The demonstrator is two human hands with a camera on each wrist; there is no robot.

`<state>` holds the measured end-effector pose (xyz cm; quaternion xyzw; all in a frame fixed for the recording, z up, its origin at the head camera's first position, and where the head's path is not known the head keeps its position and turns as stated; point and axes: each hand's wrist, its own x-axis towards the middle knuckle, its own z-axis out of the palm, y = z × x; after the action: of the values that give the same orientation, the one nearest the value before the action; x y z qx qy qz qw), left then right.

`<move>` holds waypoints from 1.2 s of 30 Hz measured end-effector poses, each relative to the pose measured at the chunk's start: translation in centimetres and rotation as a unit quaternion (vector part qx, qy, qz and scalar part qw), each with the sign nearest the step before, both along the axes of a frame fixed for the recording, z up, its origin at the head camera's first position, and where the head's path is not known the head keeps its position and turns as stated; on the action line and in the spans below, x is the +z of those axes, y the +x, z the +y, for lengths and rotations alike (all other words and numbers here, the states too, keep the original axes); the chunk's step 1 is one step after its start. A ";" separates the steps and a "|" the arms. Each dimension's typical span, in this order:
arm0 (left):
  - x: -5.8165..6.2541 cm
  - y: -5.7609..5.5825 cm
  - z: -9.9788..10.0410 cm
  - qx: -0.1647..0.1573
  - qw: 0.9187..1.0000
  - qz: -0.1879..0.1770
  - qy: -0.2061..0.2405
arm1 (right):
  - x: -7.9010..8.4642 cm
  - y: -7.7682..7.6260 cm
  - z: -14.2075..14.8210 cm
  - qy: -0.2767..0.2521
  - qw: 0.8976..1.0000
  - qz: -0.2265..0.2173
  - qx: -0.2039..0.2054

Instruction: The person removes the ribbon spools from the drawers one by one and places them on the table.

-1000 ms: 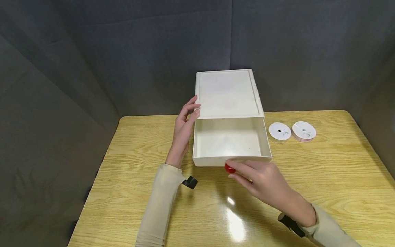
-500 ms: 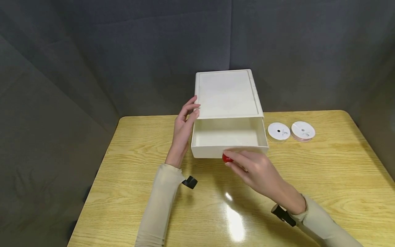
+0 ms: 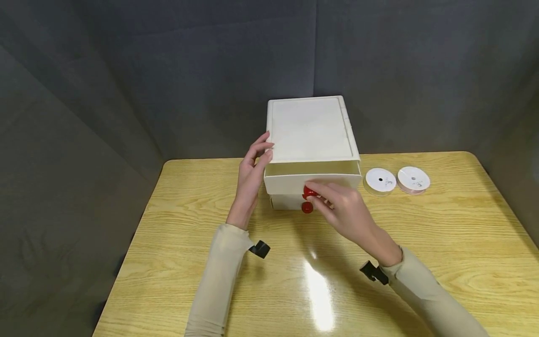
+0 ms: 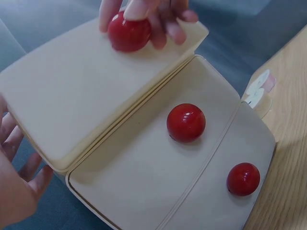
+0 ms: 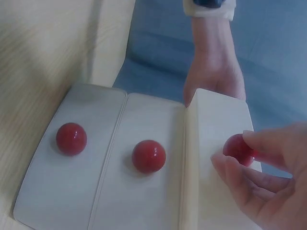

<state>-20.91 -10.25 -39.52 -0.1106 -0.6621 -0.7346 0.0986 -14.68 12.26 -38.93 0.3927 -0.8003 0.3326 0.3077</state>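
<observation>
A white drawer cabinet with round red knobs stands at the back of the table. Its top drawer is pulled out part way, with a narrow opening showing behind the front. Between thumb and fingers my right hand pinches that drawer's red knob. My left hand rests against the cabinet's left side, fingers extended and fingertips by the top edge. Below, the middle drawer and bottom drawer are closed, each with its own red knob, seen in both wrist views.
Two white ribbon spools, a left one and a right one, lie just right of the cabinet. A dark cloth backdrop rises behind the wooden table.
The top drawer has slid back into the cabinet, away from me, with my right hand on its knob. A lower red knob has come into view. My left hand has stayed in place.
</observation>
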 end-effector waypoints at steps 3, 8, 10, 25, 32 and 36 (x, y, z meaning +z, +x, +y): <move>-0.1 0.0 0.0 0.001 1.000 0.000 0.001 | 0.0 -0.7 -0.1 -0.004 1.000 0.005 -0.010; -0.1 -0.1 0.0 0.002 1.000 0.000 0.001 | 0.0 -1.5 -0.2 -0.009 1.000 0.010 -0.021; -0.1 -0.1 0.0 0.004 1.000 0.000 0.001 | -0.1 -1.8 -0.3 -0.011 1.000 0.008 -0.023; -0.2 -0.1 -0.2 0.004 1.000 -0.001 0.009 | -0.4 -2.7 -0.5 -0.020 0.999 -0.021 -0.029; 0.0 0.0 -0.1 0.004 1.000 0.000 0.008 | -0.6 -2.7 -0.5 -0.025 0.998 -0.039 -0.040; 0.0 0.0 -0.1 0.007 1.000 -0.002 0.005 | -1.0 -2.3 -0.3 -0.034 0.996 -0.065 -0.055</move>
<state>-20.91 -10.35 -39.55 -0.1034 -0.6591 -0.7378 0.1030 -17.01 11.92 -39.97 0.3148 -0.8271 0.3676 0.2857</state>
